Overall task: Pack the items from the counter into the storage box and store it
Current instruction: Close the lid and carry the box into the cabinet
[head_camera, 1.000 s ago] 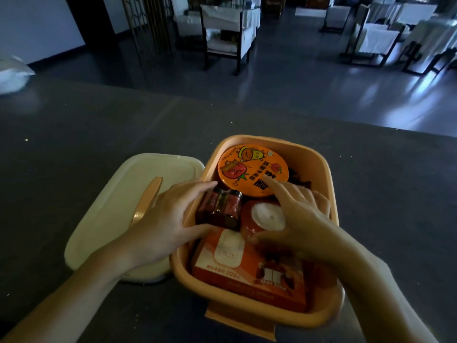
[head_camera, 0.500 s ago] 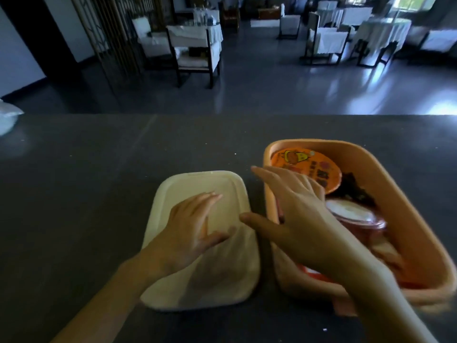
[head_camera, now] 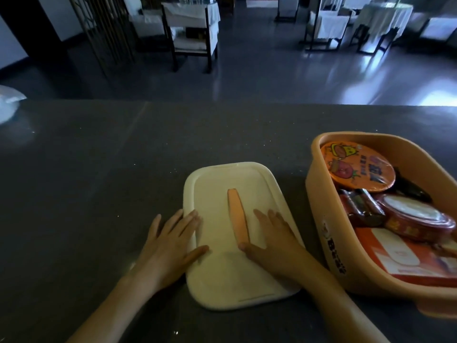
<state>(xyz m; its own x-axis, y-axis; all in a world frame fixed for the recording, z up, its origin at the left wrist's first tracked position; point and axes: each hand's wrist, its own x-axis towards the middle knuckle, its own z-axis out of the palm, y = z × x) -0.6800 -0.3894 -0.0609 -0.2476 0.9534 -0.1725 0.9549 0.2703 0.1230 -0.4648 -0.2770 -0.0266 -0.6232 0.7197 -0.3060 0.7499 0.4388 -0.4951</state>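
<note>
Now | left hand (head_camera: pixel 170 246), right hand (head_camera: pixel 274 241) flat, unclenched on lid (head_camera: pixel 222 194) | storage box (head_camera: pixel 319 194) cut off right

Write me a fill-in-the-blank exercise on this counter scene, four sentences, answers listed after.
1. The cream lid lies flat on the ____, not on the box.
2. The strip-shaped handle on the lid is ____ in colour.
3. The storage box stands to the ____ of the lid.
4. The left hand and right hand both rest on the ____.

Answers: counter; orange; right; lid

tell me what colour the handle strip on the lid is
Orange handle strip on the cream lid, in the head view.
</note>
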